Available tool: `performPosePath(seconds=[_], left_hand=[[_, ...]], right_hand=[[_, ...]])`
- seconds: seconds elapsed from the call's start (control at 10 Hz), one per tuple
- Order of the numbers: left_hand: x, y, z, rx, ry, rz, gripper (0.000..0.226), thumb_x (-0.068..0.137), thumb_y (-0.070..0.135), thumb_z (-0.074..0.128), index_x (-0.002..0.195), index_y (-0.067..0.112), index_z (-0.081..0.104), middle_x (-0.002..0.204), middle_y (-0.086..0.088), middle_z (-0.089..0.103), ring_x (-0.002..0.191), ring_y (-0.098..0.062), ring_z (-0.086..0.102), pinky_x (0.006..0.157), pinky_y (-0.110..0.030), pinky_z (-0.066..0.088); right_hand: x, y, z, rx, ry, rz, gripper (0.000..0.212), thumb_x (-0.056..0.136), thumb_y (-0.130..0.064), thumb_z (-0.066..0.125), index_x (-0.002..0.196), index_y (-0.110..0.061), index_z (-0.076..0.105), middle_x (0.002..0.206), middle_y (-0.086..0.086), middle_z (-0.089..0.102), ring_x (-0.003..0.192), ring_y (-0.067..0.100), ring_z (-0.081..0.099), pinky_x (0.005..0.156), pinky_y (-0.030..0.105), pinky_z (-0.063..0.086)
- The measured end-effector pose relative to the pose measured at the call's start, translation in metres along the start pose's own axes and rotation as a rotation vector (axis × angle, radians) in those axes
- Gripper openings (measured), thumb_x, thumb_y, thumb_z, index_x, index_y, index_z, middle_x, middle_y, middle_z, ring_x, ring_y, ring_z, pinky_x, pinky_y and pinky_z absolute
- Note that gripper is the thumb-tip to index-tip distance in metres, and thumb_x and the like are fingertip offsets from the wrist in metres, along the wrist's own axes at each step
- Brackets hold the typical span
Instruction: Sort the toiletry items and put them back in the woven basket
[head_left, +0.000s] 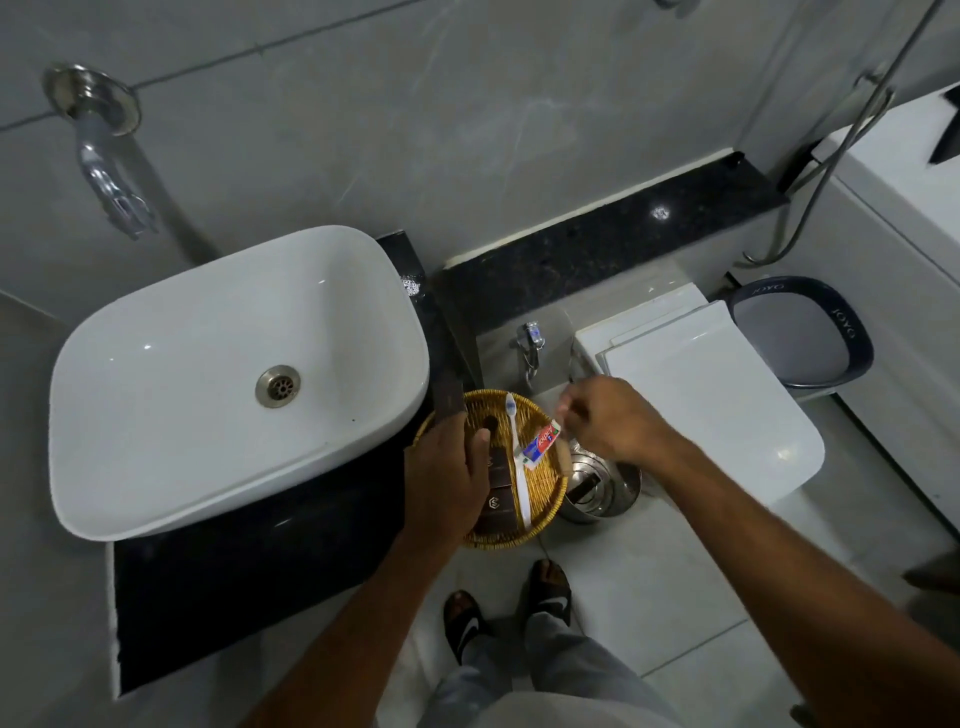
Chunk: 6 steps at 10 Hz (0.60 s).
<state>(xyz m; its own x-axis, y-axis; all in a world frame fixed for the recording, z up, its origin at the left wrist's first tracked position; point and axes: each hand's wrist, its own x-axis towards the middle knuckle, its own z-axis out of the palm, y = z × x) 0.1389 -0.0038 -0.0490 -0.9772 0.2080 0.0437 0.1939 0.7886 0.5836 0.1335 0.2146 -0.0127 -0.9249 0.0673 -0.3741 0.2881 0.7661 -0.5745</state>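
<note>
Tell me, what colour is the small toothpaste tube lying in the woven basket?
The small toothpaste tube is mainly red with blue and white, seen in the head view.

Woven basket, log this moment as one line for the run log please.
basket: holds toothbrush, toothpaste, dark packets | left hand: on basket edge | right hand: above toothpaste, grip unclear

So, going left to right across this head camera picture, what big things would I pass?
Wall tap → white sink → left hand → woven basket → right hand → closed toilet lid → dark-rimmed bin.
</note>
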Motion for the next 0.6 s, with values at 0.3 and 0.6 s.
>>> performPosePath(seconds=[0.3,0.6], left_hand=[[-0.014,-0.019,-0.002,0.23,-0.127,0.144,0.055,0.1,0.037,0.04,0.139,-0.001,0.049,0.144,-0.023,0.053,0.138,-0.037,0.045,0.114,-0.051,0.038],[-0.012,-0.031,-0.015,0.379,0.002,0.292,0.055,0.098,0.03,0.044,0.138,-0.007,0.048,0.144,-0.029,0.051,0.138,-0.042,0.044,0.114,-0.055,0.038]], right_hand=[[0.062,-0.015,0.038,-0.668,-0.36,-0.123,0.022,0.08,-0.022,0.072,0.086,-0.019,0.051,0.131,0.014,0.037,0.122,0.035,0.032,0.094,0.051,0.04],[0.068,-0.009,0.039,-0.434,-0.183,-0.201,0.021,0.091,-0.02,0.061,0.072,-0.015,0.055,0.092,0.007,0.063,0.078,0.021,0.064,0.073,0.032,0.056]])
